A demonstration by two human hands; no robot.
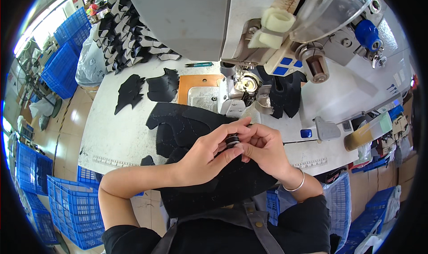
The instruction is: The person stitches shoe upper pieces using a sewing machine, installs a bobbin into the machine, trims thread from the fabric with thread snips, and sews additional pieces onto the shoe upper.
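Observation:
In front of my chest, my left hand [213,150] is closed with its fingertips round a small sewing bobbin [232,140], dark with a metallic rim. My right hand [266,150], a bangle at its wrist, pinches at the bobbin's right side, and its fingertips touch those of my left. Whether a thread end runs between the fingers is too small to make out. Below both hands, black shoe-upper pieces [178,127] lie on the white table and hang over my lap. Just beyond stands the sewing machine [183,17], its round metal hook area [248,84] exposed.
Cut black pieces [163,85] lie on the table [104,129] at left, with a stack of black-and-white pieces [127,35] behind. A teal pen [199,64] lies near the machine. Blue crates [73,214] stand on the floor at left. A thread spool [316,66] sits on the machine.

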